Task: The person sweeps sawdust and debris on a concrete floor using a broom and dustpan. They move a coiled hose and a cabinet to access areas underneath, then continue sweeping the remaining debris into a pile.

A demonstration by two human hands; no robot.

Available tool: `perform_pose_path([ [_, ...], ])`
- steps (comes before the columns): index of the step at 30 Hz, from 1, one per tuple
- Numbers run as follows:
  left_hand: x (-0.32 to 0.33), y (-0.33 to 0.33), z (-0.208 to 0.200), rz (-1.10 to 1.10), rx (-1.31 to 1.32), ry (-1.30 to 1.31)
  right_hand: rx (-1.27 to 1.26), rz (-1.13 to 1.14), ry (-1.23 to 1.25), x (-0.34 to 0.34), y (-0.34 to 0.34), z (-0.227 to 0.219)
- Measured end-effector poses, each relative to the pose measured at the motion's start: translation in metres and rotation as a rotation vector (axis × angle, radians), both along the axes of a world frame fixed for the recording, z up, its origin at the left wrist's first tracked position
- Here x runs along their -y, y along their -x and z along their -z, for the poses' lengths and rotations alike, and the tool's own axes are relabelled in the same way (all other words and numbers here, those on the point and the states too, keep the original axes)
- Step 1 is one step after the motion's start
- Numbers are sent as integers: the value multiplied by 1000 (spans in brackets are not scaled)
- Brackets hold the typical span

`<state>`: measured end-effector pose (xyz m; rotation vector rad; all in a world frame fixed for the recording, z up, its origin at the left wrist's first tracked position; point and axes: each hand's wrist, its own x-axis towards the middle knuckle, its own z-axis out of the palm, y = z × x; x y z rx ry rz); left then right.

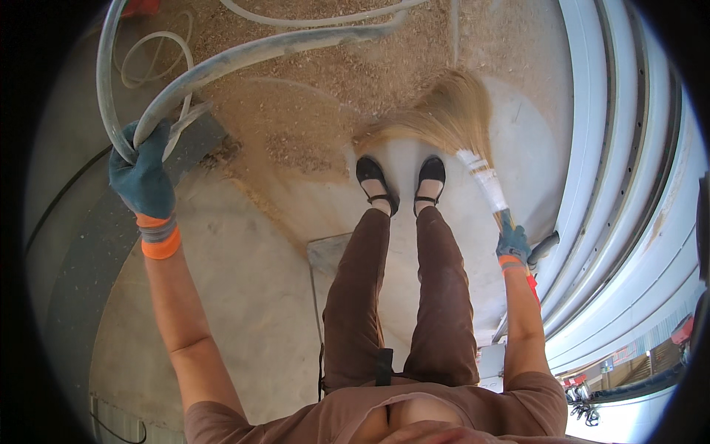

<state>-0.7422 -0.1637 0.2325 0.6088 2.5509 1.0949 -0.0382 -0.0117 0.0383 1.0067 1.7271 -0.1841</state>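
While the left grip (144, 174) held the hose (251, 53) and the right grip (512, 243) the broom (464, 126), I judged the sweeping partly done: shavings (299, 129) remained beyond the shoes (432, 170).

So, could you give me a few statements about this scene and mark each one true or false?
1. The left hand holds a grey hose. True.
2. The right hand is empty. False: it holds a broom.
3. Brown debris lies on the floor ahead of the shoes. True.
4. The shoes are white. False: they are black.
5. Both gloves have orange on their cuffs. True.
6. The trousers are bright blue. False: they are brown.
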Motion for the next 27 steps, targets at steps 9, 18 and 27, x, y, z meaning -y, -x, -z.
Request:
perform_pose_path([
  [9, 13, 2, -5, -51, 23, -175, -221, 653, -83, -87, 298, 96],
  [18, 32, 21, -14, 161, -400, -126, -977, 135, -178, -125, 606, 108],
  [27, 21, 11, -46, 196, -548, -39, -977, -138, -64, -105, 599, 10],
])
